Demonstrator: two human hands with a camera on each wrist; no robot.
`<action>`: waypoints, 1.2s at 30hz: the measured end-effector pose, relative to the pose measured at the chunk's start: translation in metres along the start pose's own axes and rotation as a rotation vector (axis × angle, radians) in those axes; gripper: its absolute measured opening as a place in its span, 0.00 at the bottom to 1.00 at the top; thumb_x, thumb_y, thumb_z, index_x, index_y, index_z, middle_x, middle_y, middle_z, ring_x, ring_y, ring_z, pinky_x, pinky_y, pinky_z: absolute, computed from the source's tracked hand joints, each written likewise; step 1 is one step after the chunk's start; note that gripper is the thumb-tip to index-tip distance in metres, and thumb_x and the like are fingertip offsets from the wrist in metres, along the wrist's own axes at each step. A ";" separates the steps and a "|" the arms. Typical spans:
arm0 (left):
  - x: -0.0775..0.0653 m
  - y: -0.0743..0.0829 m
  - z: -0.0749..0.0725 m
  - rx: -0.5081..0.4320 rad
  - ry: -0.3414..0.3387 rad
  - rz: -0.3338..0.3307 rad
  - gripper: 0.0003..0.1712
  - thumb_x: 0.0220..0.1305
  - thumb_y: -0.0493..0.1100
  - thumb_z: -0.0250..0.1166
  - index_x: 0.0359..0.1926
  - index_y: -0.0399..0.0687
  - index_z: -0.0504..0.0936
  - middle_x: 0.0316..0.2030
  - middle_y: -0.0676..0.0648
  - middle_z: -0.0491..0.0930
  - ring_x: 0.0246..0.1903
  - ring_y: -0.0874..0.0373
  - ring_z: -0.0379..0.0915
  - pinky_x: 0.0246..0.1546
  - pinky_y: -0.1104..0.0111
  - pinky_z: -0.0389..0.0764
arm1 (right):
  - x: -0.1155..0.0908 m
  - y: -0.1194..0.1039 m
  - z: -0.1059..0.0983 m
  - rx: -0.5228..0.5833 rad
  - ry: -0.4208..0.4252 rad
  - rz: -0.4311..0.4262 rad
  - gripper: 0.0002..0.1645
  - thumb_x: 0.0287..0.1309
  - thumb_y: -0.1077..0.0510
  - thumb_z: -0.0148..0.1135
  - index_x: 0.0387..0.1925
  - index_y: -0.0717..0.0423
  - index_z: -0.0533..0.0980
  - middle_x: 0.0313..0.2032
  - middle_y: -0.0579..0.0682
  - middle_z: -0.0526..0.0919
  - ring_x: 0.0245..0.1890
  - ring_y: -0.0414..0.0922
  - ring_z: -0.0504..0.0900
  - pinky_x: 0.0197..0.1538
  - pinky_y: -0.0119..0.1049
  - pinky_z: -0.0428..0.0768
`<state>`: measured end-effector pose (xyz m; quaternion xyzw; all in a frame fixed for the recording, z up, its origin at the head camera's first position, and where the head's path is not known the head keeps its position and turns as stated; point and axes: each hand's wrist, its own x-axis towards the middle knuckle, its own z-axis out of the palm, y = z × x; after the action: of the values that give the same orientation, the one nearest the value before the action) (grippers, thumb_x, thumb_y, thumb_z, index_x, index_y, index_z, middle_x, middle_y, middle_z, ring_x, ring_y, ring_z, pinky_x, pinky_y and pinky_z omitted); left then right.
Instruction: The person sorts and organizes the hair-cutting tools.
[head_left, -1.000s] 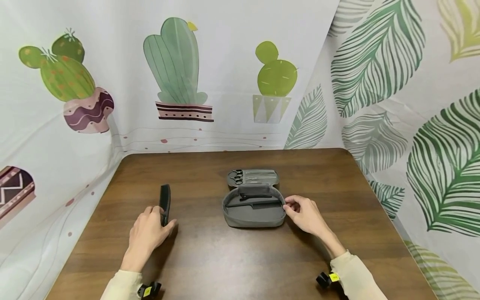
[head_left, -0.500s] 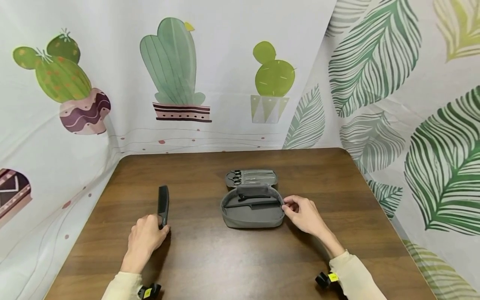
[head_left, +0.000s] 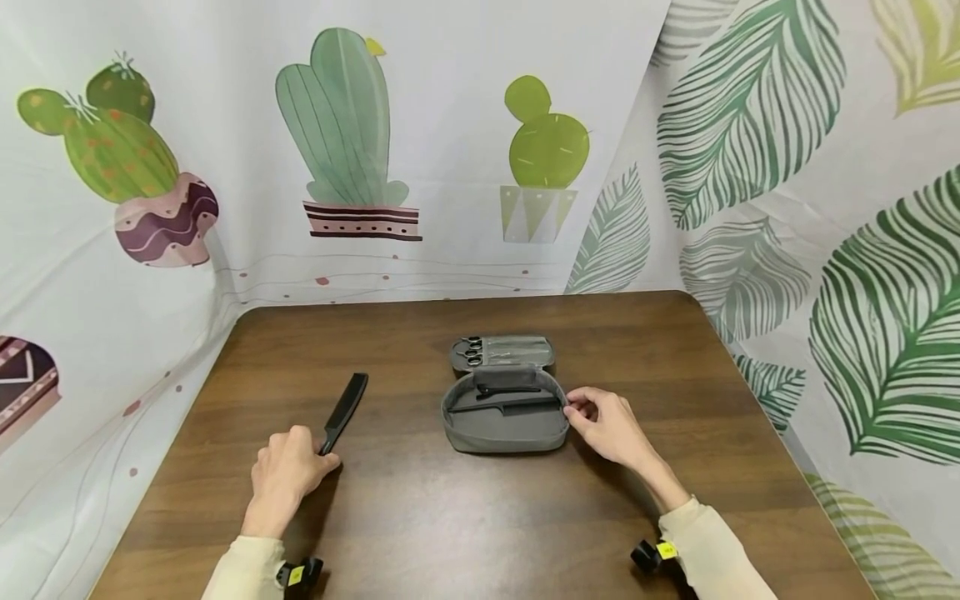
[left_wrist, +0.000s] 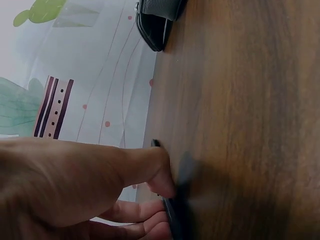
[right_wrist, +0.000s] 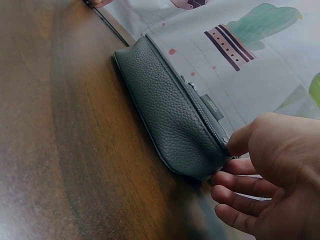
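On the left of the table, my left hand [head_left: 283, 471] grips the lower end of a black comb [head_left: 347, 408], whose toothed part points away and to the right. Thumb and fingers close around it in the left wrist view, just over the wood. A grey zip case [head_left: 506, 442] lies unzipped in the middle, its lid folded back. Inside it are a black tail comb [head_left: 528, 408] and a black hair clip [head_left: 510, 392]. My right hand [head_left: 611, 427] pinches the case's right rim between thumb and index finger; the other fingers curve loosely below in the right wrist view.
Several scissors [head_left: 472, 350] sit in the case's lid [head_left: 551, 357], beside a clear pocket [head_left: 516, 350]. The brown wooden table [head_left: 450, 533] reaches back to a patterned cloth [head_left: 450, 167] along its far edge. Bare wood separates the left hand from the case.
My left hand has moved back slightly to the comb's near end, and the comb has swung from nearly straight ahead to slanting right. My right hand stays at the case's rim.
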<state>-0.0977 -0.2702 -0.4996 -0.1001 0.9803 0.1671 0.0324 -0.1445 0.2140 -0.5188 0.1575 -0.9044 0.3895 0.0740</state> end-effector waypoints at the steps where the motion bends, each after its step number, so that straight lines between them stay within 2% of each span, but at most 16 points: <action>1: 0.001 -0.001 0.000 0.003 -0.002 0.000 0.27 0.51 0.49 0.72 0.11 0.53 0.63 0.18 0.47 0.71 0.20 0.49 0.65 0.14 0.63 0.61 | 0.000 0.000 0.000 -0.001 0.000 0.001 0.09 0.63 0.60 0.69 0.42 0.62 0.85 0.31 0.47 0.87 0.30 0.42 0.81 0.33 0.35 0.81; 8: 0.004 -0.004 0.002 0.011 -0.017 -0.002 0.27 0.50 0.52 0.73 0.11 0.54 0.63 0.18 0.48 0.70 0.19 0.51 0.63 0.15 0.64 0.58 | 0.000 0.000 0.000 0.005 -0.008 0.013 0.10 0.63 0.59 0.69 0.43 0.61 0.86 0.32 0.47 0.87 0.30 0.42 0.82 0.34 0.34 0.81; 13: 0.003 -0.004 0.002 0.001 0.010 0.011 0.26 0.48 0.52 0.74 0.12 0.55 0.64 0.20 0.47 0.71 0.21 0.50 0.64 0.15 0.63 0.58 | 0.001 0.000 0.000 -0.002 0.000 0.002 0.10 0.63 0.59 0.69 0.43 0.61 0.86 0.31 0.47 0.87 0.30 0.42 0.81 0.34 0.35 0.81; 16: 0.003 -0.003 0.002 -0.007 0.018 0.009 0.23 0.48 0.52 0.74 0.13 0.54 0.68 0.22 0.45 0.73 0.22 0.48 0.65 0.16 0.62 0.61 | 0.002 0.000 0.000 -0.001 -0.002 -0.001 0.10 0.63 0.59 0.69 0.43 0.61 0.86 0.32 0.47 0.87 0.30 0.42 0.81 0.34 0.35 0.81; 19: 0.002 -0.001 0.001 -0.020 0.039 0.008 0.18 0.48 0.53 0.75 0.17 0.52 0.76 0.24 0.44 0.77 0.22 0.47 0.69 0.17 0.59 0.67 | 0.001 0.000 0.001 0.002 -0.002 0.003 0.10 0.64 0.59 0.69 0.43 0.61 0.86 0.32 0.47 0.87 0.30 0.42 0.81 0.34 0.35 0.81; 23: -0.001 0.007 -0.001 -0.034 0.084 0.034 0.14 0.48 0.53 0.75 0.21 0.52 0.81 0.23 0.45 0.79 0.21 0.46 0.72 0.17 0.58 0.71 | 0.001 0.000 0.000 0.002 0.004 0.006 0.10 0.63 0.59 0.68 0.42 0.61 0.86 0.31 0.47 0.87 0.29 0.42 0.81 0.33 0.34 0.81; 27: -0.003 0.016 -0.004 -0.045 0.131 0.070 0.14 0.47 0.51 0.75 0.19 0.52 0.79 0.20 0.46 0.77 0.19 0.48 0.71 0.15 0.60 0.70 | 0.000 -0.001 0.000 -0.003 0.006 0.004 0.09 0.63 0.59 0.68 0.42 0.60 0.86 0.31 0.47 0.87 0.29 0.42 0.81 0.33 0.34 0.80; 33: -0.004 0.034 -0.004 -0.055 0.200 0.152 0.12 0.45 0.50 0.74 0.19 0.52 0.80 0.18 0.47 0.79 0.20 0.47 0.75 0.22 0.50 0.77 | 0.000 0.000 -0.001 -0.005 -0.004 0.005 0.10 0.64 0.59 0.68 0.43 0.60 0.86 0.31 0.47 0.87 0.29 0.42 0.81 0.33 0.34 0.80; 36: -0.005 0.045 -0.004 -0.067 0.219 0.181 0.11 0.44 0.48 0.74 0.20 0.51 0.81 0.18 0.48 0.79 0.21 0.46 0.76 0.23 0.49 0.78 | 0.000 0.000 -0.001 -0.002 -0.009 0.005 0.10 0.64 0.59 0.68 0.43 0.61 0.86 0.32 0.47 0.87 0.30 0.42 0.81 0.33 0.34 0.80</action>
<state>-0.1024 -0.2289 -0.4810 -0.0299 0.9769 0.1901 -0.0931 -0.1450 0.2148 -0.5183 0.1568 -0.9056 0.3880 0.0693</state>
